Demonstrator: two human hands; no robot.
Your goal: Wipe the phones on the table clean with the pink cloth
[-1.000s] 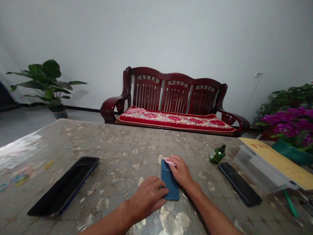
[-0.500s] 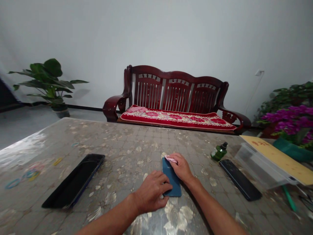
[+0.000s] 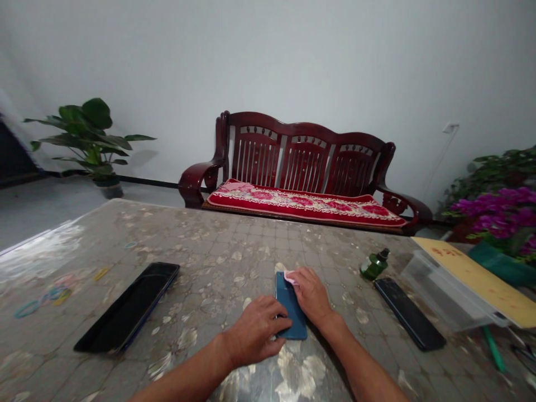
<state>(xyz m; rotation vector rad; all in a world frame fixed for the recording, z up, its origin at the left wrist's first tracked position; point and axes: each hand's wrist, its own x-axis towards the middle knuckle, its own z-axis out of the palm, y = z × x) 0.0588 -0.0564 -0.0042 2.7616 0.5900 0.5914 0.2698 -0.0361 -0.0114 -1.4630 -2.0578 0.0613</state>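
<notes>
Looking down at a glossy patterned surface [image 3: 226, 240], with a blue phone [image 3: 293, 310] lying flat toward the near edge, right between two bare hands. Touching the lower left part of the phone with the left hand [image 3: 260, 329], fingers loosely bent over the edge and onto the upper face. Can't tell from here whether gripping or just resting. Pinching a small pale pink cloth [image 3: 288, 277] in the right hand [image 3: 310, 295], closed around it and right up at the far end of the phone. Can't make out much of the cloth, being mostly tucked under those fingers.

Over to the left, see a big black tablet [image 3: 129, 307] lying at a slant, plus some coloured loops [image 3: 58, 293] farther out, kinda blurry.

On the right, find a green bottle [image 3: 372, 267] with a dark pump top, standing just beside a dark phone [image 3: 409, 314]. Past those, see a clear plastic box [image 3: 444, 296] with a yellow board [image 3: 473, 273] across the top, and purple flowers [image 3: 498, 209] beyond. Across the surface, notice a dark red wooden bench [image 3: 301, 159] with a red floral pad [image 3: 301, 201] on the seat.
</notes>
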